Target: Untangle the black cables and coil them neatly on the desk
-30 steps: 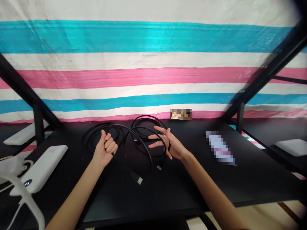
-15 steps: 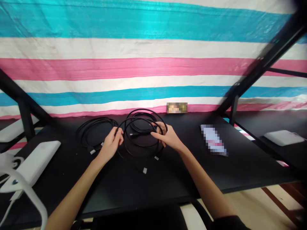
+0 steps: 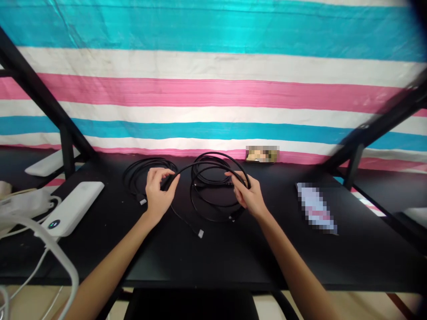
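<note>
Here the black cable (image 3: 200,163) is held up between two hands, over the black table (image 3: 207,266). By the left hand (image 3: 159,191) it is pinched, thumb and fingers closed on it at the near side of the arc; by the right hand (image 3: 248,189) the loops are grasped, the strands being passed through curled fingers. From one grip to the other the line is carried in a low arch, and the loops are hung just to the left of the right hand. A loose length is dropped below, between the hands, and its silver plug (image 3: 200,233) is seen nearer the table's front edge than either hand. Another plug (image 3: 231,218) is spotted just below the right hand, partly lost in the dark. Beyond and beside the left hand, a second coil (image 3: 131,171) is laid on the table, its connector (image 3: 143,202) seen close by the wrist. Further left, well apart from the cable, a white power bank (image 3: 76,209) is placed; off to the right, a pixelated flat item (image 3: 315,208) is laid.
</note>
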Demonstrator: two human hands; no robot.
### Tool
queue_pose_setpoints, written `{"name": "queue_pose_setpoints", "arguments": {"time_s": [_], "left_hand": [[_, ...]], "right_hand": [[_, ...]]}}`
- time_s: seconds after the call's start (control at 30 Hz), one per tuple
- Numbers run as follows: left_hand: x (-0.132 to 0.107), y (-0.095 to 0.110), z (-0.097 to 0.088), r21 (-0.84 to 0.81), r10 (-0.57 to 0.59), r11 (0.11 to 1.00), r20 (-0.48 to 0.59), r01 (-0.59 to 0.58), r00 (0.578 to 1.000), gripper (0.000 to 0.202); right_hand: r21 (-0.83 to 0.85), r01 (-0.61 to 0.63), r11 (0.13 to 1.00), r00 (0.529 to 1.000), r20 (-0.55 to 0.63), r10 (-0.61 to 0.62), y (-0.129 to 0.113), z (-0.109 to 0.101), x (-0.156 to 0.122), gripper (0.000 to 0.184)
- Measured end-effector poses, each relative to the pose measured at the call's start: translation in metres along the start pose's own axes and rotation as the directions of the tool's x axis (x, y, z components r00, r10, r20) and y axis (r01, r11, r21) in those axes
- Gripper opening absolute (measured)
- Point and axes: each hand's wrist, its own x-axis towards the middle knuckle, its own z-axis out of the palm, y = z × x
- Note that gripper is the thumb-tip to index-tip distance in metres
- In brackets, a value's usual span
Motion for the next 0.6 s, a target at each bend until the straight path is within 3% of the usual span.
{"name": "queue_pose_setpoints", "arguments": {"time_s": [0.1, 0.17, 0.23, 0.33, 0.47, 0.6], "left_hand": [[-0.001, 0.003, 0.0, -0.129, -0.102, 0.986, 0.033, 0.105, 0.994, 0.036], [-0.005, 0.005, 0.003, -0.17, -0.134, 0.972, 0.157, 0.16, 0.978, 0.056], [-0.011, 0.006, 0.008, -0.214, -0.139, 0.952, 0.337, 0.22, 0.931, 0.068], [-0.022, 0.006, 0.016, -0.309, -0.161, 0.879, 0.526, 0.364, 0.835, 0.064], [-0.026, 0.004, 0.019, -0.379, -0.286, 0.777, 0.499, 0.502, 0.818, 0.059], [-0.021, 0.005, 0.015, -0.28, -0.351, 0.764, 0.575, 0.581, 0.739, 0.044]], "right_hand": [[0.179, -0.104, 0.978, 0.994, 0.063, 0.094, -0.003, -0.005, 0.0, 0.03], [0.291, -0.174, 0.941, 0.98, 0.14, 0.138, -0.003, -0.008, 0.0, 0.027], [0.371, -0.215, 0.903, 0.969, 0.199, 0.149, -0.002, -0.008, -0.001, 0.026], [0.439, -0.241, 0.866, 0.961, 0.23, 0.15, 0.003, -0.002, -0.003, 0.025], [0.41, -0.286, 0.866, 0.952, 0.225, 0.208, 0.008, 0.012, -0.003, 0.026], [0.182, -0.209, 0.961, 0.977, 0.088, 0.196, 0.015, 0.019, 0.002, 0.038]]}}
